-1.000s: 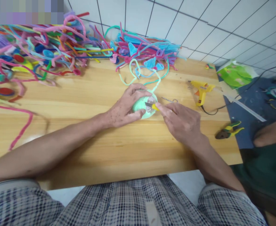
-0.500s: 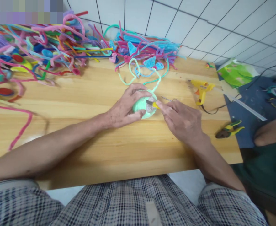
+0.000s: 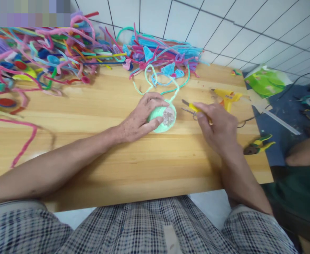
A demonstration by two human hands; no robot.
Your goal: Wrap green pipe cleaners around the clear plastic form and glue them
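My left hand [image 3: 144, 120] is closed round a mint-green ball wound from pipe cleaner [image 3: 159, 129], thumb and fingers gripping its left side. A bare greyish-white round patch shows on the side of the ball that faces right, and a loose green strand trails from its top. To the right, apart from the ball, my right hand [image 3: 217, 125] is closed on a yellow utility knife [image 3: 193, 106] with its dark blade pointing left. Just under the knife lies a pair of small scissors [image 3: 189, 112], partly hidden by my fingers.
Heaps of coloured pipe cleaners [image 3: 62, 56] cover the back left, with a blue and pink bundle [image 3: 168, 49] beside them. At the right are a yellow glue gun [image 3: 227, 97], pliers [image 3: 258, 145] and a green bag [image 3: 267, 83]. Another person's arm [image 3: 307, 148] shows at the right edge.
My right hand has drawn the utility knife away from the ball to the right, baring the pale patch. The left hand keeps its grip, almost unmoved.
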